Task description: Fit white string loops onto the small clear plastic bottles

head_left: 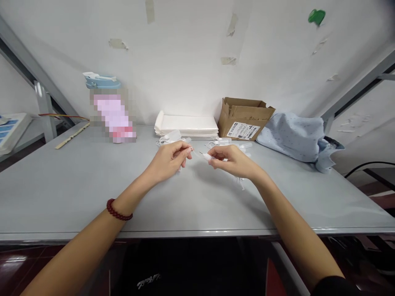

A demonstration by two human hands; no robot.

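My right hand (231, 160) is closed on a small white needle-tip bottle (206, 156), its thin dark needle pointing left and up. Facing it across a narrow gap, my left hand (173, 160) pinches something small and pale at the fingertips, too small to make out, with a thin clear strand hanging toward the bottle. Behind my left hand lie small clear-and-white bottles (173, 136) with white strings. More such bottles (222, 141) lie behind and under my right hand, partly hidden by it.
A stack of white mailers (188, 123) stands against the wall, beside an open cardboard box (243, 117). Crumpled blue cloth (293, 135) lies to the right. At the left are a blurred pink item (112, 117), a blue plastic object (101, 81) and a thin strip (72, 135).
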